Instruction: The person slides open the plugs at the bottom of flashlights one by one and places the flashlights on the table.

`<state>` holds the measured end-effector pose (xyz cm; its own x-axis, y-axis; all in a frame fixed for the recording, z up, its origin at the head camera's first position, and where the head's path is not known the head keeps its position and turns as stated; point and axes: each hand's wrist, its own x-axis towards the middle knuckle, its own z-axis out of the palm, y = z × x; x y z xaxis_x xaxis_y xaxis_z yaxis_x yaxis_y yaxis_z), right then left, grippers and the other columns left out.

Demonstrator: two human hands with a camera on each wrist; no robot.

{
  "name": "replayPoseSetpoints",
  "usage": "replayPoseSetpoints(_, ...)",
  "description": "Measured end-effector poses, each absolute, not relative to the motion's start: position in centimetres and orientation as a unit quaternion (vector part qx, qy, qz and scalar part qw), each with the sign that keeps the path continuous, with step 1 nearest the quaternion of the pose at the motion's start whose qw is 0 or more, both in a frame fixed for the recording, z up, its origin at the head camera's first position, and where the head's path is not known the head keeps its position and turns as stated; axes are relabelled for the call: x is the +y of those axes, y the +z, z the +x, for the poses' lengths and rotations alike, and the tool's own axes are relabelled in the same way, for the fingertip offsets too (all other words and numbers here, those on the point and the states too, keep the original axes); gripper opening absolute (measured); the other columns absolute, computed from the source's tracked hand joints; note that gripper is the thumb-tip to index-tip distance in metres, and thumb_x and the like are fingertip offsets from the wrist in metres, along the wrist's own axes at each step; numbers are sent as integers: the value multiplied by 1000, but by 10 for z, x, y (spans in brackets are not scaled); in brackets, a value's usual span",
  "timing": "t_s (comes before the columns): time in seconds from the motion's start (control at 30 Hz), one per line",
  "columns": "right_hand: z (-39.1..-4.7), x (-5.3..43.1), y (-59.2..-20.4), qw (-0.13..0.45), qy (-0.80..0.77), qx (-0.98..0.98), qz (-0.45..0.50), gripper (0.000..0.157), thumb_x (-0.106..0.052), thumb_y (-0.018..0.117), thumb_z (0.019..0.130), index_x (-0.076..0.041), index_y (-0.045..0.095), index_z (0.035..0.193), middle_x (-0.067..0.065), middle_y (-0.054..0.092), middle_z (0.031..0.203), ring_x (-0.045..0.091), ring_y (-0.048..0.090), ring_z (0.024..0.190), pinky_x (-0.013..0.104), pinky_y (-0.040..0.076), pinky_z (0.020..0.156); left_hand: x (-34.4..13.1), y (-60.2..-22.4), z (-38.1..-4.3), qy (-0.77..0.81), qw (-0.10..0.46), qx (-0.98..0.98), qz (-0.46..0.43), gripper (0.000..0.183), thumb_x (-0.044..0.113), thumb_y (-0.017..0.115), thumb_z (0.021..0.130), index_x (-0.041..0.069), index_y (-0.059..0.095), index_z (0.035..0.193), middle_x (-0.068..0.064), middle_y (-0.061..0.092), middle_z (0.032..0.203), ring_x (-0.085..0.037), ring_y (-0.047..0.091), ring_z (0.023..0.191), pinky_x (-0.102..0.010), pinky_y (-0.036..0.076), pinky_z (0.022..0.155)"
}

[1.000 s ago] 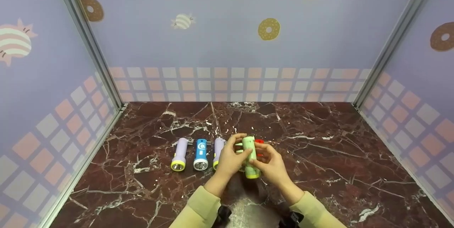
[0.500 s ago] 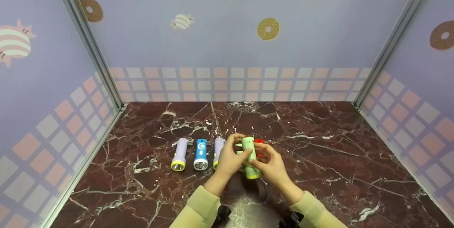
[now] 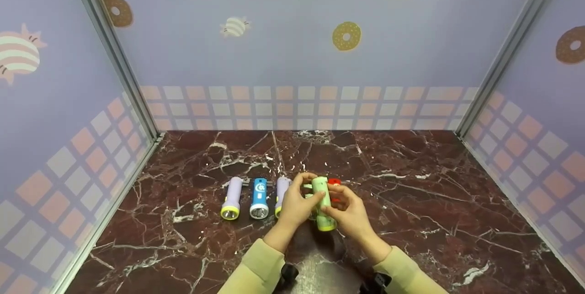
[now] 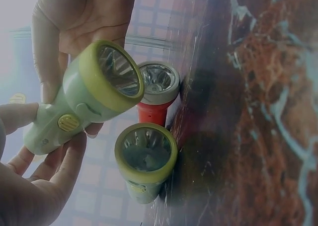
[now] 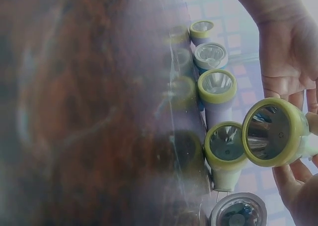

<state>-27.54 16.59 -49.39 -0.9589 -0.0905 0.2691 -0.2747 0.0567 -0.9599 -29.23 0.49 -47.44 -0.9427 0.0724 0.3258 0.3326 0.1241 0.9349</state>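
Both hands hold a light green flashlight (image 3: 323,202) above the table, its yellow-rimmed lens end tilted toward the person. My left hand (image 3: 299,205) grips it from the left, thumb on the body. From the other side my right hand (image 3: 351,209) pinches it between thumb and fingers. The left wrist view shows a yellow switch (image 4: 68,122) on its side. Beneath it lies another green flashlight (image 4: 146,156), with a red flashlight (image 4: 153,112) beside that one; in the head view the hands mostly hide both.
Left of the hands, a purple flashlight (image 3: 233,198), a blue flashlight (image 3: 259,195) and a second purple flashlight (image 3: 282,189) lie in a row, lenses toward the person. The dark red marbled table (image 3: 434,239) is bounded by patterned walls (image 3: 301,56).
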Motion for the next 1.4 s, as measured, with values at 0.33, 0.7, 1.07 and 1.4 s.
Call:
replayPoseSetpoints(0.33, -274, 166, -496, 71, 672, -726, 126, 51, 9, 73, 84, 11, 57, 132, 34, 67, 123, 21, 72, 97, 25, 59, 82, 5, -476, -292, -648, 105, -742, -137, 41, 10, 80, 82, 4, 64, 119, -21, 68, 113, -30, 69, 92, -32, 58, 80)
replayPoseSetpoints(0.7, -274, 166, -495, 73, 668, -731, 119, 51, 9, 74, 83, 10, 58, 131, 33, 67, 124, 26, 72, 101, 24, 58, 84, 5, -476, -293, -651, 106, -739, -138, 41, 9, 80, 81, 4, 64, 119, -21, 69, 112, -30, 69, 93, -35, 58, 82)
replayPoseSetpoints(1.07, -276, 166, -497, 74, 667, -731, 126, 51, 8, 75, 83, 8, 59, 131, 31, 67, 127, 31, 70, 107, 27, 58, 87, 5, -476, -292, -645, 108, -742, -144, 41, 7, 79, 81, 2, 65, 118, -21, 69, 113, -31, 67, 98, -38, 58, 84)
replayPoseSetpoints(1.4, -276, 166, -496, 78, 659, -737, 131, 51, 8, 75, 83, 9, 58, 130, 33, 67, 125, 36, 71, 105, 26, 58, 87, 5, -474, -294, -645, 110, -742, -149, 40, 6, 79, 80, 2, 65, 118, -20, 69, 114, -30, 66, 103, -41, 59, 87)
